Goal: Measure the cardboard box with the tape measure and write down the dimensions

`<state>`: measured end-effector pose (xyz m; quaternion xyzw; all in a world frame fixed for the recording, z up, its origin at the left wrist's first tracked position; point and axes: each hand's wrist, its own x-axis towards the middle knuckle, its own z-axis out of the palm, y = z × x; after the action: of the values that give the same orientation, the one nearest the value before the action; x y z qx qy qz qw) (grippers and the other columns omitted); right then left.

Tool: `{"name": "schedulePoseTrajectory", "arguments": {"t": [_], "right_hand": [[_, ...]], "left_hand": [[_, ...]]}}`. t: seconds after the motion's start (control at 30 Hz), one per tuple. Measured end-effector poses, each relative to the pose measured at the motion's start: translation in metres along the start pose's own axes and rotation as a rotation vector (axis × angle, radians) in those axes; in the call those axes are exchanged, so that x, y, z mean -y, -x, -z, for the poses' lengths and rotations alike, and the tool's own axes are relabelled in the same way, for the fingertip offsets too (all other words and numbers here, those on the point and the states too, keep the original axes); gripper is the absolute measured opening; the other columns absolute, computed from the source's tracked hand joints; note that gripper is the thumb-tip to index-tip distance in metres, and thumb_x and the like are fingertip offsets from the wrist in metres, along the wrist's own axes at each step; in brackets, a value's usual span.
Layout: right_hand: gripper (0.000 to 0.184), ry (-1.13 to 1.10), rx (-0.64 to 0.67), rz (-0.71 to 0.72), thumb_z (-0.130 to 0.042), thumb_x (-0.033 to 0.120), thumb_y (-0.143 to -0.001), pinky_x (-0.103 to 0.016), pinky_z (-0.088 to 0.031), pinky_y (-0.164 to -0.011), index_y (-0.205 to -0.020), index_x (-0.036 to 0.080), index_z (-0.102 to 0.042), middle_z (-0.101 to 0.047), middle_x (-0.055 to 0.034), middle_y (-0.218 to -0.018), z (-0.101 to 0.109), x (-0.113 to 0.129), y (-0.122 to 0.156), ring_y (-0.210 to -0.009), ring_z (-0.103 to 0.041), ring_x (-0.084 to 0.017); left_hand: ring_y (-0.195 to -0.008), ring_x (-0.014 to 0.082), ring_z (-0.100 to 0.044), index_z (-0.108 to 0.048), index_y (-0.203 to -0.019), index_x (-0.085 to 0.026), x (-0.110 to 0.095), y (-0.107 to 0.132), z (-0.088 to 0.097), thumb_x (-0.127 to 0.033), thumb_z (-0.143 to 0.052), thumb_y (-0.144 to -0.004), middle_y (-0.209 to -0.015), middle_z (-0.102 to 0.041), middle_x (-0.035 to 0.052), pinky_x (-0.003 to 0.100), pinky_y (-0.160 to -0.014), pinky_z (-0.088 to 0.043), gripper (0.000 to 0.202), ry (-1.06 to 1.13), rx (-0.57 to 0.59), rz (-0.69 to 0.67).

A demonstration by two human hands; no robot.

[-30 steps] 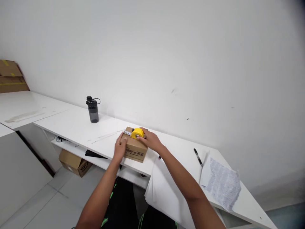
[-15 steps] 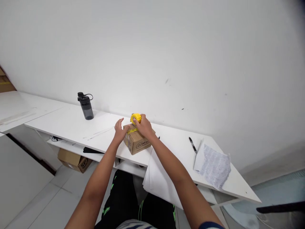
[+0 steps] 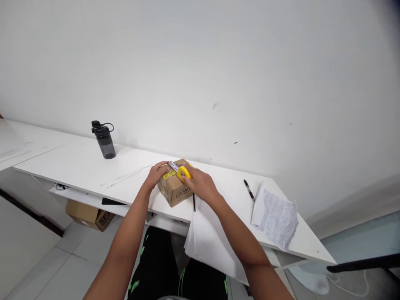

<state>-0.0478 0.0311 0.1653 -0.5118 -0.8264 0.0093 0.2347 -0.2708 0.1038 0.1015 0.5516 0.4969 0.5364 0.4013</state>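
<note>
A small brown cardboard box (image 3: 178, 193) with yellow tape and black print rests near the front edge of the white desk. My right hand (image 3: 202, 183) grips a yellow tape measure (image 3: 185, 171) above the box. A short length of its pale blade (image 3: 173, 166) is out and lies across the box top. My left hand (image 3: 155, 175) is closed against the box's left side, its fingertips at the far left corner by the blade's end. Whether those fingertips also pinch the blade, I cannot tell.
A dark water bottle (image 3: 105, 141) stands on the desk (image 3: 131, 166) to the left. White sheets (image 3: 209, 241) hang over the front edge. At right lie a black pen (image 3: 249, 190) and a crumpled grey-white cloth or paper (image 3: 278, 218). Another carton (image 3: 89, 214) sits below the desk.
The tape measure has come down and nearer to me over the box, and its blade now shows pulled out. My left hand has closed in on the box. The view has shifted slightly right.
</note>
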Motion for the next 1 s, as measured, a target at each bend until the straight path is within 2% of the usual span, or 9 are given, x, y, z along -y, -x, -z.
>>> {"name": "schedulePoseTrajectory", "arguments": {"t": [0.13, 0.27, 0.43, 0.53, 0.67, 0.73, 0.83, 0.9, 1.0], "right_hand": [[0.050, 0.056, -0.070, -0.038, -0.045, 0.043, -0.096, -0.027, -0.046, -0.061, -0.143, 0.026, -0.046, -0.071, -0.0067, -0.098, -0.001, -0.019, 0.056, -0.074, -0.066, -0.019], [0.051, 0.096, -0.116, -0.037, -0.046, 0.045, -0.096, -0.026, -0.046, -0.059, -0.143, 0.025, -0.047, -0.071, -0.0070, -0.095, -0.007, -0.021, 0.067, -0.075, -0.067, -0.019], [0.052, 0.073, -0.061, -0.089, -0.044, 0.046, -0.097, -0.030, -0.048, -0.066, -0.145, 0.028, -0.044, -0.069, -0.0083, -0.112, -0.007, -0.009, 0.028, -0.086, -0.067, -0.023], [0.053, 0.002, -0.020, -0.080, -0.044, 0.045, -0.096, -0.032, -0.049, -0.073, -0.146, 0.027, -0.040, -0.065, -0.0098, -0.122, -0.015, 0.001, -0.012, -0.101, -0.065, -0.026], [0.054, -0.107, 0.051, 0.006, -0.040, 0.044, -0.097, -0.034, -0.048, -0.079, -0.148, 0.028, -0.034, -0.064, -0.0096, -0.121, -0.023, 0.013, -0.066, -0.099, -0.064, -0.026], [0.055, -0.146, 0.096, 0.060, -0.044, 0.042, -0.095, -0.037, -0.048, -0.083, -0.147, 0.027, -0.036, -0.065, -0.0099, -0.120, -0.018, 0.015, -0.086, -0.100, -0.063, -0.027], [0.058, -0.276, 0.075, 0.113, -0.052, 0.042, -0.090, -0.041, -0.047, -0.088, -0.144, 0.025, -0.040, -0.064, -0.0094, -0.123, -0.002, 0.011, -0.100, -0.103, -0.061, -0.027], [0.063, -0.482, 0.061, 0.111, -0.056, 0.045, -0.088, -0.039, -0.049, -0.086, -0.145, 0.024, -0.039, -0.064, -0.0086, -0.121, 0.004, 0.005, -0.099, -0.097, -0.061, -0.023], [0.067, -0.865, 0.173, 0.088, -0.060, 0.051, -0.085, -0.032, -0.052, -0.075, -0.143, 0.023, -0.040, -0.064, -0.0075, -0.118, -0.007, 0.003, -0.089, -0.089, -0.061, -0.018]], "left_hand": [[-0.105, 0.0279, -0.066, -0.068, -0.121, -0.017, 0.003, -0.003, 0.000, -0.038, -0.071, -0.068, -0.118, -0.071, 0.0102, 0.040, -0.093, -0.051, 0.058, 0.024, 0.025, 0.026], [-0.103, 0.0281, -0.067, -0.069, -0.119, -0.016, 0.004, -0.006, 0.001, -0.041, -0.072, -0.067, -0.117, -0.071, 0.0108, 0.042, -0.094, -0.051, 0.058, 0.041, 0.010, 0.026], [-0.100, 0.0277, -0.067, -0.070, -0.117, -0.016, 0.003, -0.004, 0.000, -0.040, -0.073, -0.065, -0.116, -0.072, 0.0108, 0.043, -0.093, -0.052, 0.058, 0.049, -0.001, 0.041], [-0.102, 0.0278, -0.066, -0.069, -0.119, -0.016, 0.002, -0.001, -0.001, -0.040, -0.072, -0.067, -0.116, -0.071, 0.0106, 0.044, -0.094, -0.051, 0.058, 0.055, 0.003, 0.029], [-0.108, 0.0282, -0.064, -0.064, -0.125, -0.015, 0.006, 0.008, 0.003, -0.043, -0.074, -0.068, -0.121, -0.069, 0.0118, 0.043, -0.096, -0.050, 0.064, 0.122, -0.024, 0.001], [-0.111, 0.0291, -0.064, -0.062, -0.127, -0.014, 0.010, 0.018, 0.012, -0.048, -0.075, -0.068, -0.124, -0.067, 0.0137, 0.043, -0.097, -0.050, 0.069, 0.167, -0.029, -0.019], [-0.117, 0.0303, -0.060, -0.061, -0.129, -0.015, 0.021, 0.041, 0.038, -0.054, -0.075, -0.070, -0.131, -0.064, 0.0138, 0.042, -0.100, -0.048, 0.072, 0.160, -0.040, -0.051], [-0.122, 0.0311, -0.057, -0.061, -0.130, -0.018, 0.033, 0.058, 0.059, -0.057, -0.072, -0.071, -0.134, -0.062, 0.0123, 0.043, -0.102, -0.046, 0.072, 0.074, -0.087, -0.050], [-0.130, 0.0328, -0.050, -0.061, -0.130, -0.023, 0.052, 0.080, 0.082, -0.057, -0.071, -0.072, -0.139, -0.057, 0.0119, 0.048, -0.104, -0.044, 0.068, -0.154, -0.256, -0.040]]}}
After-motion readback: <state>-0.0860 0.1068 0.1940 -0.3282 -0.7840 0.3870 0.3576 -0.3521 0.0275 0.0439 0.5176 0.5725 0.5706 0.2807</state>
